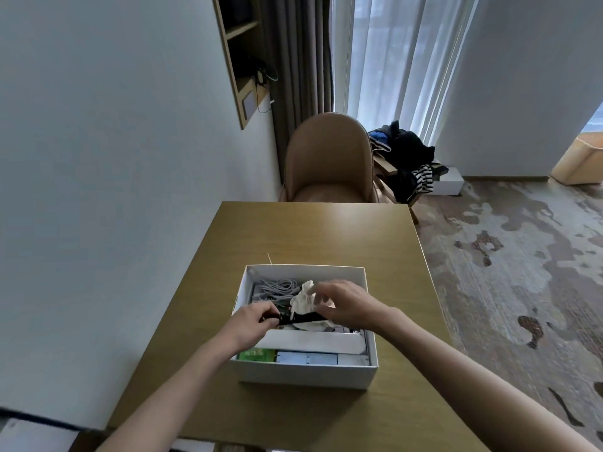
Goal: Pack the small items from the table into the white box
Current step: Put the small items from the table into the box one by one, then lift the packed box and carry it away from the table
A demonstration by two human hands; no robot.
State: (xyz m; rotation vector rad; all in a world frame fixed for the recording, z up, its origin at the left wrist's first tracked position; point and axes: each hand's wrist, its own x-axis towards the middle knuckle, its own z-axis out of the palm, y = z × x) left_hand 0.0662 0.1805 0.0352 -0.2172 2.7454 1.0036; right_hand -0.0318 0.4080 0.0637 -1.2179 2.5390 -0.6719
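Both hands' fingers [261, 313] pinching black comb [295, 318] over white box [303, 375].

Around the white box [303, 375], bare table [319, 233] lies open on the far side, right and near side. Inside the box, a grey cable [277, 286], crumpled cloth [305, 300] and both hands crowd the middle; a wall hems the box's left.

No legible text; green packet [255, 354] print blurred.

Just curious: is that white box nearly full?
Fairly full: white box holds a grey cable, crumpled white cloth and packets.
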